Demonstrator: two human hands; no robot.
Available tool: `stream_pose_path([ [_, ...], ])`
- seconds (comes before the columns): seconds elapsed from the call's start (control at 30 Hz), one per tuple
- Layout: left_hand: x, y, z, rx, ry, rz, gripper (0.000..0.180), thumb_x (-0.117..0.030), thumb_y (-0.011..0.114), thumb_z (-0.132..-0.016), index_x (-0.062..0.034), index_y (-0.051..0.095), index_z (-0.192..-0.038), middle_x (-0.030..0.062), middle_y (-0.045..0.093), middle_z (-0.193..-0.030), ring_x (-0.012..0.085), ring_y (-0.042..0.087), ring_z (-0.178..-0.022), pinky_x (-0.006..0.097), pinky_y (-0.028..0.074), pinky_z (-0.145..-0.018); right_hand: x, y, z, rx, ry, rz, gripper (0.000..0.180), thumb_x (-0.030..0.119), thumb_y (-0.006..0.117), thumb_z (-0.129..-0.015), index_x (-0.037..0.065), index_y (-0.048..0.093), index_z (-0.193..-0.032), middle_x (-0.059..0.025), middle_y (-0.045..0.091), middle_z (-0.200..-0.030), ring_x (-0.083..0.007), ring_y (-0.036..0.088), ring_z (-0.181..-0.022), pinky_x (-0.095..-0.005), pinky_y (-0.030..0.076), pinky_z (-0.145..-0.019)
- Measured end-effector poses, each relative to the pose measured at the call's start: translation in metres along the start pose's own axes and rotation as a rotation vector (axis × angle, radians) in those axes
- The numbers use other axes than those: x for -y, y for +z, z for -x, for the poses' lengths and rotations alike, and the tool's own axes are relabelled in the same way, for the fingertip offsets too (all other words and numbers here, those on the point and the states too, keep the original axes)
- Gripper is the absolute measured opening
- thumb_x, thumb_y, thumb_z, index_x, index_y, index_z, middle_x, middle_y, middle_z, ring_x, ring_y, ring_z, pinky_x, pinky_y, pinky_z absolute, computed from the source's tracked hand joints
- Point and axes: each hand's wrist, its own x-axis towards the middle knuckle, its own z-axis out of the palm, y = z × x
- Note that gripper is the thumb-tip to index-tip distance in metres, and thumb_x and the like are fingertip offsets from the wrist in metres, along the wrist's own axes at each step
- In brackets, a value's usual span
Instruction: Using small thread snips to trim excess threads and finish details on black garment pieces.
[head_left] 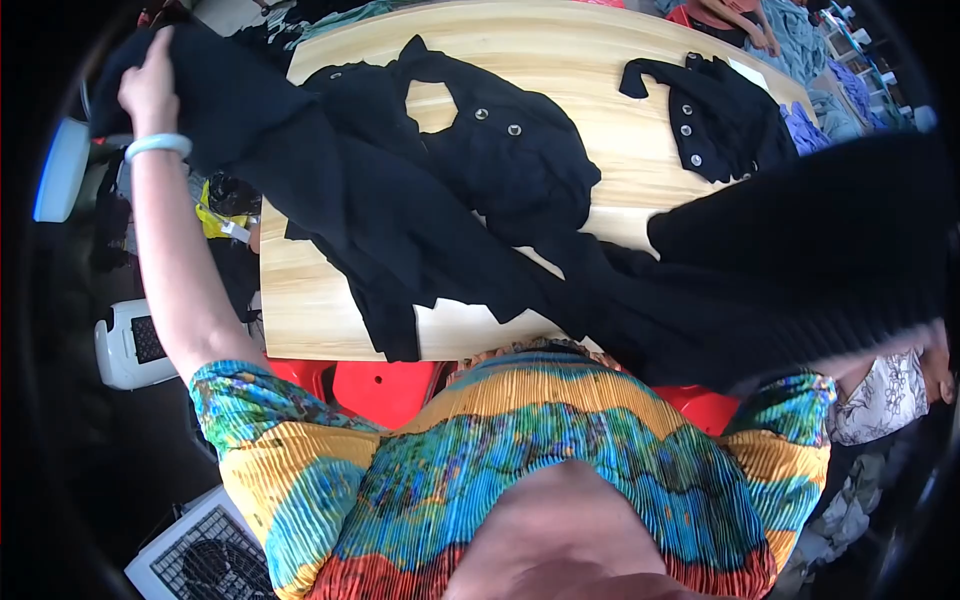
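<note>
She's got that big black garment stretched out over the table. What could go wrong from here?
1. The black garment she lifts with her left hand drapes across a studded jacket on the table; pulling may drag that jacket along or snag on its studs.
2. Her right hand is hidden under the cloth, so her grip there can't be judged; the fabric might slip.
3. A second jacket lies near the far edge and could get pushed off.

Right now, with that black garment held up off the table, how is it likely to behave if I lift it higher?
Probably floppy: the black garment sags in folds from the left hand down to the wooden table. Likely light, since it hangs from one raised hand. It may drag, because its lower part lies on the tabletop.
</note>
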Motion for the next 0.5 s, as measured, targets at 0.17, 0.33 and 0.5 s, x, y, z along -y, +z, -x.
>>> stream_pose_path([
  [0.17,0.004,0.059,0.158,0.899,0.125,-0.273,0.049,-0.041,0.058,-0.075,0.0066,0.057,-0.086,0.0157,0.059,-0.08,0.0196,0.056,-0.071,0.029,0.044,-0.068,-0.058,0.034,0.04,0.113,0.371,-0.122,0.012,0.007,0.054,-0.075,0.003,0.057,-0.086,0.0001,0.051,-0.066,-0.0077,0.044,-0.054,-0.0217,0.037,-0.049],
  [0.33,-0.098,0.041,0.327,1.309,-0.042,0.468,0.095,-0.009,0.072,-0.061,-0.0008,0.008,-0.131,0.0222,0.027,-0.129,0.0228,0.04,-0.109,0.034,0.036,-0.09,-0.074,0.099,0.088,0.386,0.771,0.057,0.04,0.021,0.061,-0.074,-0.002,0.052,-0.105,-0.0033,0.057,-0.089,-0.0061,0.049,-0.07,-0.0206,0.04,-0.056],
  [0.5,-0.078,0.035,0.407,1.014,-0.787,0.922,0.044,0.005,0.054,-0.07,-0.0006,0.041,-0.112,0.0064,0.048,-0.105,0.0156,0.048,-0.099,0.026,0.038,-0.086,-0.109,0.117,0.164,0.588,0.773,0.002,0.037,0.016,0.06,-0.077,-0.006,0.05,-0.105,-0.0073,0.059,-0.078,-0.0084,0.055,-0.074,-0.0229,0.044,-0.065],
])
